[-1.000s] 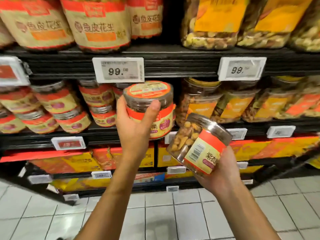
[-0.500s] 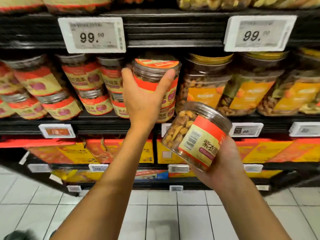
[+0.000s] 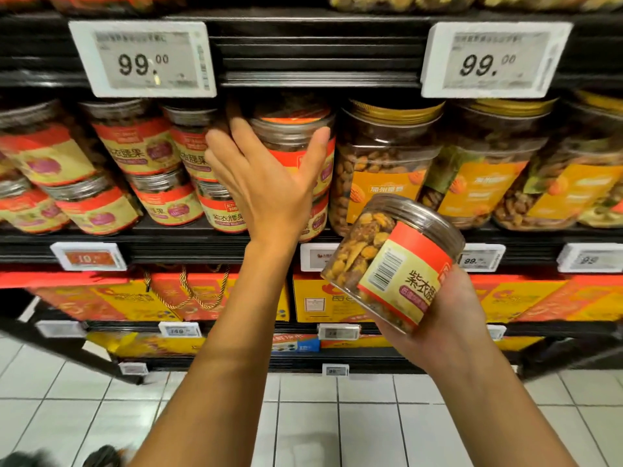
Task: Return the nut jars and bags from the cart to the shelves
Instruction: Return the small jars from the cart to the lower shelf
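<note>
My left hand (image 3: 266, 193) grips a red-and-yellow labelled nut jar (image 3: 292, 138) inside the middle shelf (image 3: 188, 248), thumb on its right side and fingers round its left. This jar stands upright on top of another like jar (image 3: 317, 219). My right hand (image 3: 448, 332) holds a second clear nut jar (image 3: 394, 261) from below, in front of the shelf edge. That jar is tilted, its lid pointing up and right, its barcode facing me.
Stacked jars of the same kind (image 3: 135, 146) fill the shelf to the left. Larger gold-lidded jars with orange labels (image 3: 387, 163) stand to the right. Price tags (image 3: 143, 59) hang from the shelf above. Boxed goods (image 3: 111, 298) fill the lower shelf over a white tiled floor (image 3: 337, 416).
My left hand has pushed its jar deeper into the shelf, onto the jar below. I have come closer to the shelf. The right hand's jar has stayed tilted at the lower right.
</note>
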Demonstrator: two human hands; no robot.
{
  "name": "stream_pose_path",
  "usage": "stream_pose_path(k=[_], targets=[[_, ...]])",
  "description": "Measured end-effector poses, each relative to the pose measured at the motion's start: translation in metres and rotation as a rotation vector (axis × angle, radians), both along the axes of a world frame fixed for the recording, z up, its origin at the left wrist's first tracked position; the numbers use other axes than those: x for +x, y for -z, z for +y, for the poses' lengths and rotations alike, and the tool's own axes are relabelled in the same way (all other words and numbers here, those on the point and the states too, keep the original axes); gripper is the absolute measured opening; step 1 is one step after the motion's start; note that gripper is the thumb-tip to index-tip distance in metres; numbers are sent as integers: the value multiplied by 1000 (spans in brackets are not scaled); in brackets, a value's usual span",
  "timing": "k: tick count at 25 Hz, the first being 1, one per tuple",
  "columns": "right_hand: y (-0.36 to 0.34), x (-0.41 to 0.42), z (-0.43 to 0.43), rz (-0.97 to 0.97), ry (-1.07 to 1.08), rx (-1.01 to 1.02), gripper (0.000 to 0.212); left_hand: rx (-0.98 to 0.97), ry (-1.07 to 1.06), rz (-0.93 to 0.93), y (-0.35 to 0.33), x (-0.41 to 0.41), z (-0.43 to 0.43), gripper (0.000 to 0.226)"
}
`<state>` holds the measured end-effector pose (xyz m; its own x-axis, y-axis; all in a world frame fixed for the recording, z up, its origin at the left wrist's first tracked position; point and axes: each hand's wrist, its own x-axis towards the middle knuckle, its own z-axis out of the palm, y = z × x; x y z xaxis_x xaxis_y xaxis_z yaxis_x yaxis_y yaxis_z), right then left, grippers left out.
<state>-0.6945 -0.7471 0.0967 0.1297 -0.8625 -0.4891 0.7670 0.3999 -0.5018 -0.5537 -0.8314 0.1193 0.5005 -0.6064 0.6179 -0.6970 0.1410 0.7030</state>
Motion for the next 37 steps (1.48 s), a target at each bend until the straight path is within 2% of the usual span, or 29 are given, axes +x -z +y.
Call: stream_pose_path(k=[1, 3, 6, 8, 10, 13, 16, 17, 18, 20, 21, 22, 24, 26, 27, 29, 30, 32, 34, 35, 37], targets=[[-1, -1, 0, 6, 0, 3, 47, -15, -66, -55, -2, 3, -2, 90], [-2, -1, -1, 19, 0, -5, 49, -161, -103, -128, -2, 14, 0, 82], [-3, 1, -3, 10, 8, -8, 48, -340, 30, -230, 25, 31, 25, 59], [-4, 5, -5, 19, 7, -13, 43, -275, 152, -410, 53, 31, 44, 44], [-5, 11, -9, 30, 10, -13, 43, -180, 240, -514, 70, 26, 48, 42], [-7, 17, -11, 34, 16, -6, 47, -90, 272, -425, 68, 22, 41, 43], [-9, 22, -10, 71, 15, -7, 51, -55, 332, -446, 63, 29, 48, 43], [-10, 24, -10, 99, 15, -14, 50, -60, 343, -386, 60, 33, 55, 38], [-10, 27, -10, 141, 13, -21, 49, -55, 331, -220, 54, 36, 64, 35], [-13, 39, -10, 244, -4, -19, 48, 41, 381, 350, 35, 40, 84, 35], [-15, 48, -10, 286, -16, -13, 48, 124, 478, 576, 27, 42, 93, 39], [-18, 59, -9, 327, -33, -21, 50, 207, 584, 696, 20, 45, 103, 46], [-22, 86, -5, 407, -82, -110, 54, 274, 730, 642, 12, 50, 116, 65], [-24, 113, 1, 457, -159, -251, 57, 209, 647, 578, 13, 58, 121, 88], [-25, 123, 5, 454, -203, -323, 60, 158, 591, 610, 15, 66, 121, 91], [-23, 136, 17, 493, -249, -443, 67, 62, 541, 732, 24, 85, 118, 80], [-17, 139, 27, 597, -223, -505, 63, 35, 525, 814, 29, 95, 116, 69], [-6, 143, 50, 870, -31, -607, 52, 17, 517, 927, 38, 112, 111, 52], [8, 148, 66, 1010, 6, -717, 50, 25, 550, 889, 41, 119, 102, 57], [12, 152, 68, 988, -20, -731, 50, 26, 575, 841, 41, 119, 96, 59], [18, 157, 61, 942, -37, -715, 46, 32, 611, 782, 42, 117, 84, 51]])
